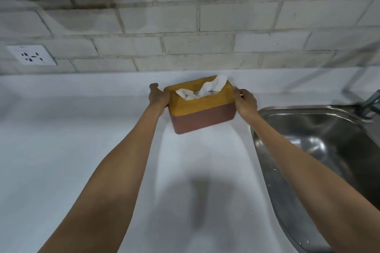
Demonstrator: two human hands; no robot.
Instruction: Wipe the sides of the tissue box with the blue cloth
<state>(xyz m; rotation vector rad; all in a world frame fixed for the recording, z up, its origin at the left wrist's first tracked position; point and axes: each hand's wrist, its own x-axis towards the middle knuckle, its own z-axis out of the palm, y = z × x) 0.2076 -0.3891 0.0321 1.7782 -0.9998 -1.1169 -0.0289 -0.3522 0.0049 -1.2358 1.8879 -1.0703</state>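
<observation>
At twelve o'clock from the wearer, near the back of the white counter (pixel 61 150), both bare hands are clamping the tissue box (pixel 202 112) from opposite ends: the left hand (pixel 158 96) is pressing against its nine o'clock end, the right hand (pixel 245 101) against its three o'clock end, so the hands are sitting apart with the box between them. Most of the fingers are wrapping out of sight behind the box ends. A yellow lid is covering the box above a reddish-brown base, and a white tissue (pixel 205 89) is sticking up through the slot on top. Whether the box is resting on the counter or lifted just off it is hard to tell. At three o'clock, a steel sink (pixel 308 129) is lying cut off by the frame edge, its tap (pixel 370 102) blurred. At ten o'clock, a wall socket (pixel 31 55) is sitting in the pale brick wall (pixel 205 16).
</observation>
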